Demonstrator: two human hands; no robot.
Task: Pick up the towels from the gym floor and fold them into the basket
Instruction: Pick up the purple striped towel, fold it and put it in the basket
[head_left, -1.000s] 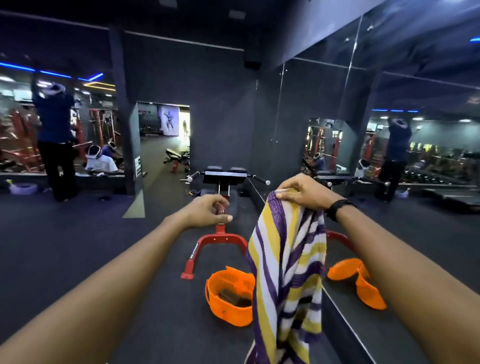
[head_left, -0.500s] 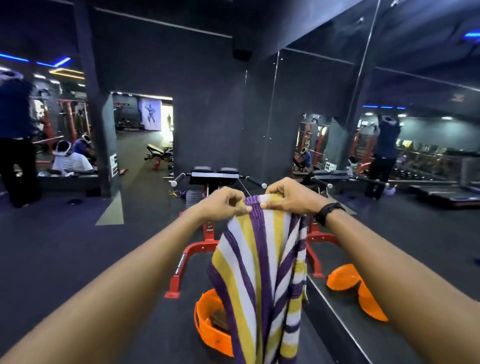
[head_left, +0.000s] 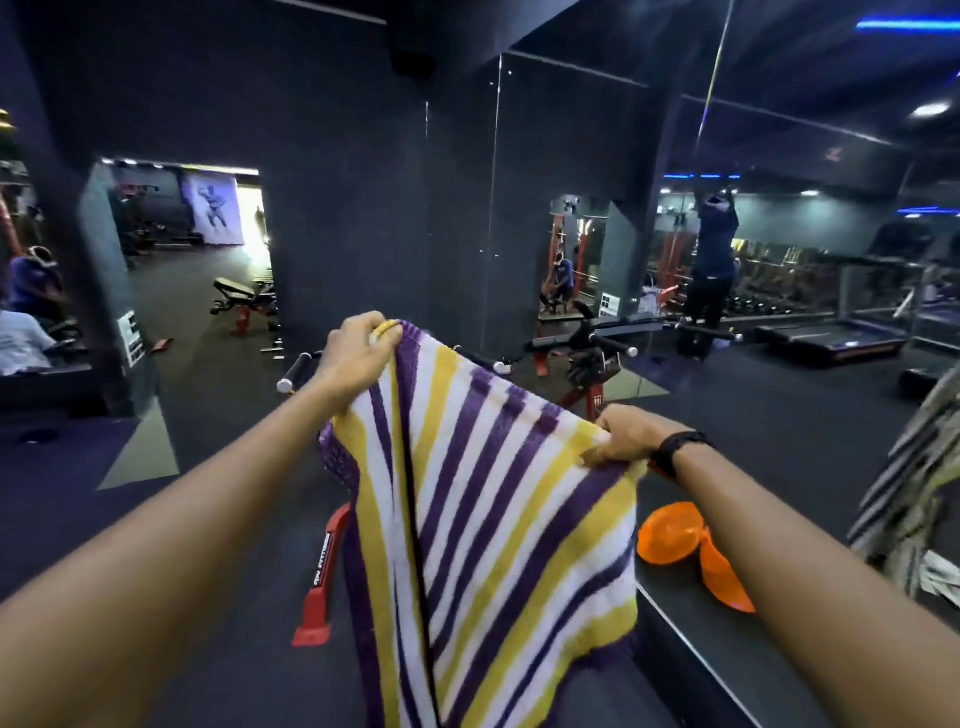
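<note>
A towel (head_left: 498, 519) with purple, yellow and white stripes hangs spread out in front of me. My left hand (head_left: 358, 353) grips its upper left corner, held higher. My right hand (head_left: 623, 434) grips the upper right corner, lower and further right, with a black band on the wrist. The towel hangs down over the spot where the orange basket stood, so the basket itself is hidden. Only the basket's orange reflection (head_left: 685, 545) shows in the mirror wall on the right.
A red-framed gym bench (head_left: 322, 571) stands on the dark floor right behind the towel, its handles (head_left: 296, 371) sticking out left. A mirror wall (head_left: 727, 364) runs along the right. Another bench (head_left: 244, 301) sits in the doorway at the back left. People are at the far left.
My hands have moved apart and pulled the towel open from a narrow bunch into a wide sheet. The left hand rose, the right hand dropped and went right. The basket is now covered.
</note>
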